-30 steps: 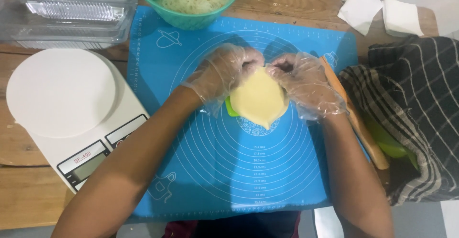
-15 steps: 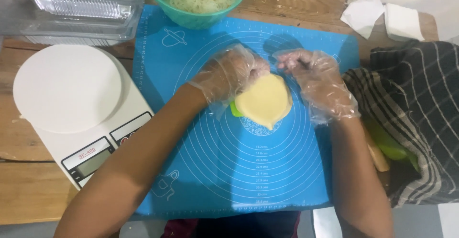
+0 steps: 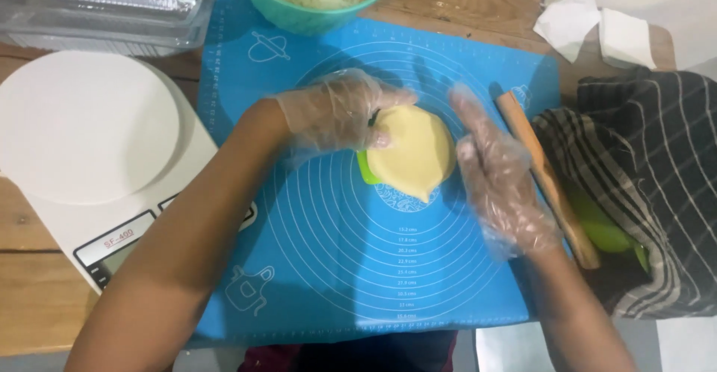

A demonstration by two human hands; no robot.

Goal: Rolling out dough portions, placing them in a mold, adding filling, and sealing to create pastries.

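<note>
Pinched the yellow dough round [image 3: 413,152] with the left hand [image 3: 340,110]; kept the right hand [image 3: 499,174] open, flat beside it.

Gloved left hand [image 3: 340,110] on yellow dough disc [image 3: 413,152]; right hand [image 3: 499,174] flat beside it, blue mat [image 3: 336,267].

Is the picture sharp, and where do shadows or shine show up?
Head view: mostly sharp; the right hand looks slightly smeared. Soft shadows fall on the blue mat under the arms. The clear glove on the left hand shines faintly; the dough is evenly lit.
</note>
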